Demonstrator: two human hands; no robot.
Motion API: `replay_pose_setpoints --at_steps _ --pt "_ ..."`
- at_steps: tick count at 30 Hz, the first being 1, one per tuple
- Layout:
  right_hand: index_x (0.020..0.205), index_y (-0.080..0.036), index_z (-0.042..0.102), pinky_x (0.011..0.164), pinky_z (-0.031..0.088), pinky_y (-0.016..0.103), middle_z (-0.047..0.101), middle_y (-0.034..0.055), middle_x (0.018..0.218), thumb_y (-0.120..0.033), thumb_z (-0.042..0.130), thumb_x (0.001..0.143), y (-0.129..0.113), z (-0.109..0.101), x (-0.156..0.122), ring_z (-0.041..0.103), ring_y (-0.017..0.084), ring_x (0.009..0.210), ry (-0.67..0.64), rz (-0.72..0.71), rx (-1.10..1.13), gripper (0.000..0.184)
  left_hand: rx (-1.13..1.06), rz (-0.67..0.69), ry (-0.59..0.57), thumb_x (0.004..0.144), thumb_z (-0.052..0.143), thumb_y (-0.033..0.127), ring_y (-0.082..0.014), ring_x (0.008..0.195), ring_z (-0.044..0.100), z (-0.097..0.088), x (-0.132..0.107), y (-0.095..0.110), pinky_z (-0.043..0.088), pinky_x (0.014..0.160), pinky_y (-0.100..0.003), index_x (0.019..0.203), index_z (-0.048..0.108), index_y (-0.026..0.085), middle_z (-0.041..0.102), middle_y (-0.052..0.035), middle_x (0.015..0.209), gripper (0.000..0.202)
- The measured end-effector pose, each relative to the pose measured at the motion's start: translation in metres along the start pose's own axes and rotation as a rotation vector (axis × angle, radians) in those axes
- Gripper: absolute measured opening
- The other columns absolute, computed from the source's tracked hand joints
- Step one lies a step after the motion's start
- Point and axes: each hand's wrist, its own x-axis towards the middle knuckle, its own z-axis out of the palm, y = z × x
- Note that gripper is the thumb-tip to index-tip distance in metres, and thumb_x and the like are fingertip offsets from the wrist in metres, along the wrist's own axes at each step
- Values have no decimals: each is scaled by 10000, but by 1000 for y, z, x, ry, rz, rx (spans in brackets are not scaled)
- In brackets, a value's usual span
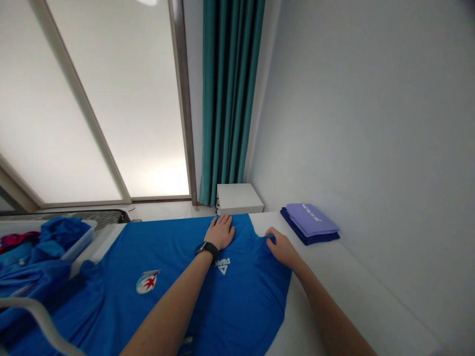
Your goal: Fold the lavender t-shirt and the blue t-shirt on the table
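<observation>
A blue sports shirt (170,257) lies spread over a white surface, with a white logo and a round red-and-white badge on its front. My left hand (220,232), with a black watch on the wrist, rests flat on the fabric near the far edge, fingers outstretched. To its right, my right hand (281,245) pinches the shirt's edge between thumb and fingers, pulling up a small fold. Part of the shirt's near side is covered by my left forearm.
Folded purple and dark blue cloths (311,221) lie by the wall at right. A pale bin (86,241) holding blue and red clothes stands at left. Beyond the far edge is a white cabinet (239,199) below a teal curtain (232,99). A white curved bar (42,316) crosses the lower left.
</observation>
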Motion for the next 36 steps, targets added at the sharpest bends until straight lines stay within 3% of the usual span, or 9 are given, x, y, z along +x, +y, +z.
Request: replay_pose_setpoints --at_steps 3,9,16,20,25,31,33,36 --pt "893 -219 576 750 417 288 652 17 852 -248 437 849 3 -12 -3 599 186 807 7 65 53 148 2 -4 -6 973 297 389 -212 1422 302 0 0 -1 204 1177 -449 1430 426 173 382 -69 1524 522" --pt "1163 -257 573 675 388 282 683 49 856 -256 450 901 7 -10 -11 641 218 827 -144 288 -324 289 7 -4 -2 973 299 380 -202 1427 294 -1 -1 0 204 1176 -441 1428 425 196 370 -63 1531 506" --pt "1106 -254 583 647 372 282 699 86 931 -226 396 912 -6 -13 -13 648 235 855 -226 282 -426 270 12 -2 -2 975 300 376 -213 1423 304 -4 -2 2 213 1174 -445 1426 431 194 385 -68 1522 504" --pt "1057 -225 574 633 349 250 682 44 831 -114 422 842 -4 -28 -17 623 186 783 -349 217 -306 286 18 1 -3 974 303 377 -213 1423 306 -4 -2 1 215 1173 -444 1430 427 198 385 -68 1521 505" --pt "1100 -231 554 619 344 240 662 -1 756 -85 445 799 -3 -35 -25 590 160 699 -457 177 -215 351 24 5 -1 972 303 378 -210 1426 298 -2 -1 1 217 1173 -444 1431 426 184 380 -71 1524 513" --pt "1115 -229 565 677 411 311 686 86 944 -114 431 822 -14 -33 -28 635 243 853 -396 239 -444 343 30 5 5 973 302 388 -207 1422 304 0 0 0 211 1175 -435 1429 428 197 378 -68 1527 510" --pt "1116 -206 585 772 444 350 664 119 1059 -121 394 858 -22 -28 -26 614 262 978 -275 157 -478 332 31 10 8 974 299 389 -208 1422 306 0 0 0 215 1173 -433 1428 426 199 382 -69 1524 509" --pt "1222 -165 572 978 409 397 606 145 1227 -177 345 928 -38 -14 -22 534 261 1161 -112 -93 -421 372 33 14 12 974 298 384 -209 1424 300 1 0 0 219 1171 -435 1426 428 197 387 -71 1522 506"
